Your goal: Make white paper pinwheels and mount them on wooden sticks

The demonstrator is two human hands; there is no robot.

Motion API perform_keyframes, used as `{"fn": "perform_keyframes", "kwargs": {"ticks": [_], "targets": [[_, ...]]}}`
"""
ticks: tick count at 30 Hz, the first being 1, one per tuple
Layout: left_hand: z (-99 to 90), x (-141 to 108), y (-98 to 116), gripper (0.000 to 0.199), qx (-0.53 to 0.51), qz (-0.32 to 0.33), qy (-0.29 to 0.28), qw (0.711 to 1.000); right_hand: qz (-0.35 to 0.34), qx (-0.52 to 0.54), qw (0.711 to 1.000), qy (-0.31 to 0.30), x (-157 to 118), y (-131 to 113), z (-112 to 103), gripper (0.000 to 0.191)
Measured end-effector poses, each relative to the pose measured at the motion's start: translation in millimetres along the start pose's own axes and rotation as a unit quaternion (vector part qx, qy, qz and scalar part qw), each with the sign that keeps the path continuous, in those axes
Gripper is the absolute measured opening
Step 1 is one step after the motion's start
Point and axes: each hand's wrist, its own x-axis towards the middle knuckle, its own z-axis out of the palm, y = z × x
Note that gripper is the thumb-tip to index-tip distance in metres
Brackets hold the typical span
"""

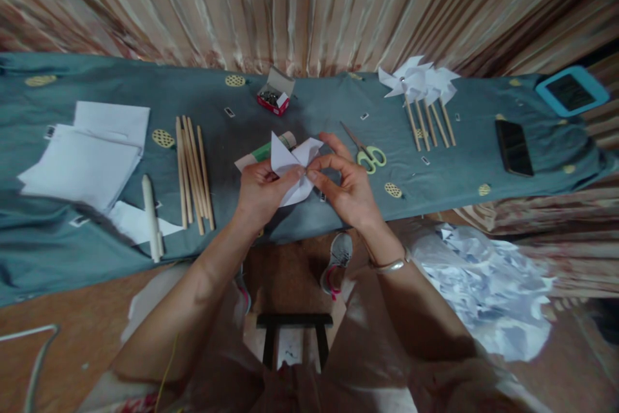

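Observation:
A white paper pinwheel (302, 154) with folded blades is held up between both hands over the table's front edge. My left hand (262, 197) grips its left side, the thumb pressed near the centre. On the right, my right hand (349, 189) pinches at the pinwheel's centre with thumb and index finger; whatever small piece lies between them is too small to make out. Behind the pinwheel, partly hidden, lies a green and white tube (264, 153). Green-handled scissors (370, 156) rest just beyond my right hand. An open red box (275, 98) of small metal pieces stands farther back.
Wooden sticks (193, 174), a white pen-like tool (151, 220) and white paper sheets (87, 165) lie left. At right are finished pinwheels on sticks (418, 84), a phone (514, 147) and a blue-framed tablet (572, 91). A bag of paper scraps (488, 290) sits below.

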Motion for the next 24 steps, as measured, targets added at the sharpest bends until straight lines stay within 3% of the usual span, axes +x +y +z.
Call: {"fn": "perform_keyframes", "kwargs": {"ticks": [10,12,18,21,24], "targets": [[-3.6,0,2,0.037,0.018,-0.008,-0.032,0.999,-0.004,-0.002,1.000,0.011,0,-2,-1,0.014],[-4.2,0,3,0.038,0.015,-0.010,-0.034,0.999,-0.008,-0.013,1.000,0.022,0,-2,-1,0.025],[-3.6,0,2,0.035,-0.002,-0.040,-0.032,0.999,0.010,0.029,0.998,0.046,1,9,0,0.087],[-2.5,0,3,0.033,-0.014,-0.051,-0.032,0.998,0.029,0.092,0.995,0.026,3,16,2,0.103],[-2.5,0,4,0.031,-0.019,-0.056,-0.037,0.998,0.048,0.134,0.990,0.013,3,17,2,0.107]]}}
